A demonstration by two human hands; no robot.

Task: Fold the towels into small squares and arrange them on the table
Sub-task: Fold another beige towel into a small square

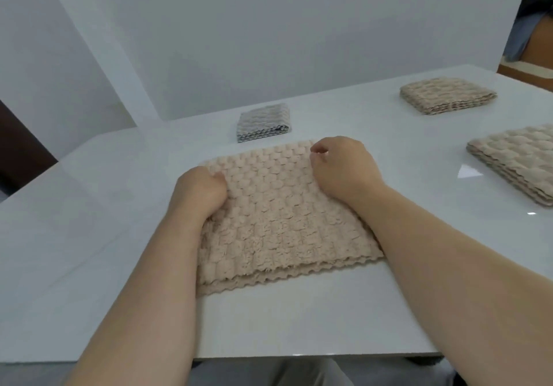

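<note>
Your towel [278, 221] lies flat in the middle of the tabletop, toward its near edge. It is folded over, with two wavy hems showing one above the other along its near side. It looks soft, thick and light, a bumpy pile that will sag and drag rather than slide, so lift it instead of pushing.

Your left hand [200, 191] has its fingers curled into the towel's far left corner, bunching the cloth there. Your right hand [341, 167] sits on the far edge, right of the middle, and its curled fingertips seem to pinch that edge. Both layers will want to slip apart, so I'd take hold at the far corners and catch both plies.

Farther out, a grey square [263, 122] rests toward the far edge and a beige square [446, 95] near the far right corner. A beige stack [514, 158] lies at the right edge.
</note>
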